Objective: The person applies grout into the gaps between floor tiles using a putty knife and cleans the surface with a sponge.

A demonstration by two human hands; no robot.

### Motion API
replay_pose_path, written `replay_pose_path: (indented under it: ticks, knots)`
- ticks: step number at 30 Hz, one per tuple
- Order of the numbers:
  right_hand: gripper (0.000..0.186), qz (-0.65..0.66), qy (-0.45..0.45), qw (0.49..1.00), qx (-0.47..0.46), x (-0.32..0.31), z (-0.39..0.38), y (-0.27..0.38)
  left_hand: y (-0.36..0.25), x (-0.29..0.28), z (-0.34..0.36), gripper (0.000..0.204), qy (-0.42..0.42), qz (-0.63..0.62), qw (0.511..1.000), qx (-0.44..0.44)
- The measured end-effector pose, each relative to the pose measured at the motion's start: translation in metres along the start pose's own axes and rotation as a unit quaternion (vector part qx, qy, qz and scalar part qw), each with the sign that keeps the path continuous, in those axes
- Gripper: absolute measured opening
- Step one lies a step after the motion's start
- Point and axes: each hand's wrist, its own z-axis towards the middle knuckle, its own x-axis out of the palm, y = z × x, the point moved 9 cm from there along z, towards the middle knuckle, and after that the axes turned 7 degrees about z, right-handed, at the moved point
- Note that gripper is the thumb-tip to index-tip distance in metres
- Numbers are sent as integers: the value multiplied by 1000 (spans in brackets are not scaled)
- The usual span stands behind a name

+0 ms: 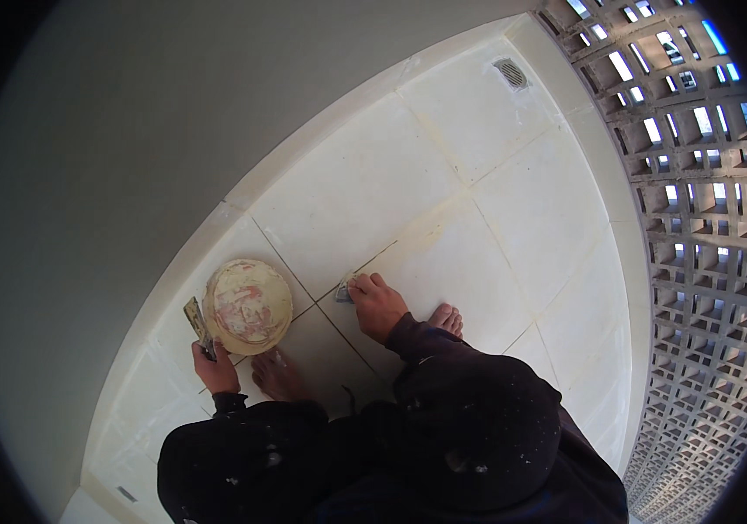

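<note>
Left hand [218, 371] clasps a paste-smeared putty knife [198, 322] at seven o'clock of the bowl [287, 325], fingers by its rim; whether they also grip it, cannot tell. Right hand [380, 309], at the bowl's three o'clock, pinches a small scraper [343, 292] low over a tile joint [380, 254], presumably for fine control, with the cream paste [247, 299] in the bowl probably placed for short reach. No brand, label or writing legible anywhere.

Smooth tiles [548, 218], rough block screen [695, 236]; right-hand scraper [343, 292] seemingly metal
</note>
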Motion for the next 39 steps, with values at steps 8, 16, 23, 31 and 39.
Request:
replay_pose_path:
  ticks: [8, 16, 23, 31, 39]
  knots:
    - [28, -81, -190, 967, 146, -133, 7, -111, -1, -3, -4, 18, -13, 21, 1000, 8]
    - [22, -208, -74, 972, 76, -51, 22, -93, 6, 3, -8, 20, -22, -13, 1000, -10]
    - [14, -100, -3, 994, -47, 15, 6, 8, 1, -1, -8, 20, -25, 4, 1000, -14]
    - [21, 163, -21, 984, 63, -39, -3, -21, -9, -7, -6, 18, -20, -11, 1000, -4]
    - [31, 586, -160, 687, 398, -120, -54, -149, -47, -27, -20, 24, -33, 43, 992, 111]
